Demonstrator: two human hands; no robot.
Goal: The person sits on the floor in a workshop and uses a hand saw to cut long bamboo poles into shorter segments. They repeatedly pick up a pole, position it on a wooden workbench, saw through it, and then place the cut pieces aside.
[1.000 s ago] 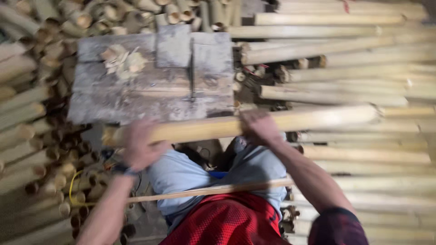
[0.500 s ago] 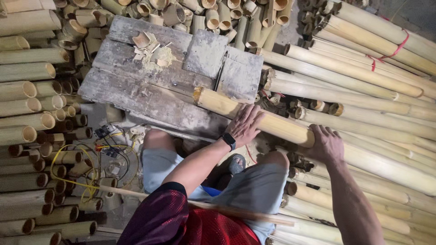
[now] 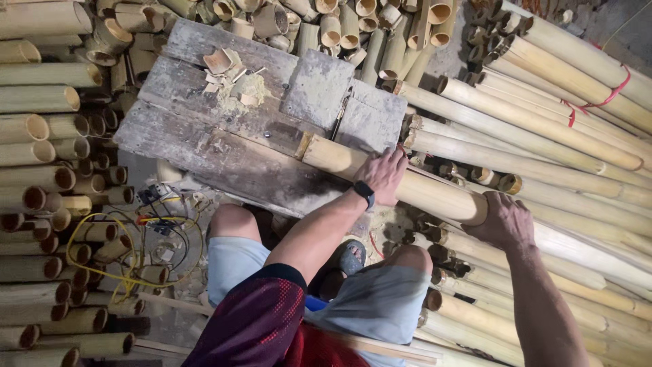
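- Nearest the camera, I see my own lap: a dark red mesh shirt (image 3: 272, 319), pale grey-blue shorts (image 3: 380, 299), and a thin bamboo strip (image 3: 387, 346) lying across them.
- Between my knees a grey sandal (image 3: 352, 257) shows on the littered ground.
- To the left of my left knee, tangled yellow wire (image 3: 122, 272) and a small electrical part (image 3: 153, 194) lie on the floor among cut bamboo ends.
- My right hand (image 3: 506, 221) is wrapped over the near cut end of a thick bamboo pole (image 3: 435, 194), fingers curled around it, gripping.
- My left hand (image 3: 384, 173), with a black wristwatch (image 3: 365, 194) on the wrist, presses down on the same pole farther up, fingers bent over its top, clasping it.
- The pole lies at a slant, its far end resting on the weathered wooden bench (image 3: 204, 149) and its near end held off the bench's right edge, over the pile of poles.
- On the bench, just past the pole's far end, stands a grey upright block (image 3: 319, 88) with a second block (image 3: 373, 119) beside it; I can't tell what sits in the gap between them.
- Farther back on the bench lies a small heap of sawdust and bamboo chips (image 3: 238, 81).
- Along the left, stacked bamboo sections (image 3: 41, 136) show their hollow ends.
- To the right, long bamboo poles (image 3: 543, 136) lie in rows, some bound with red cord (image 3: 591, 105).
- At the far edge, short bamboo tubes (image 3: 326, 27) are heaped loosely.
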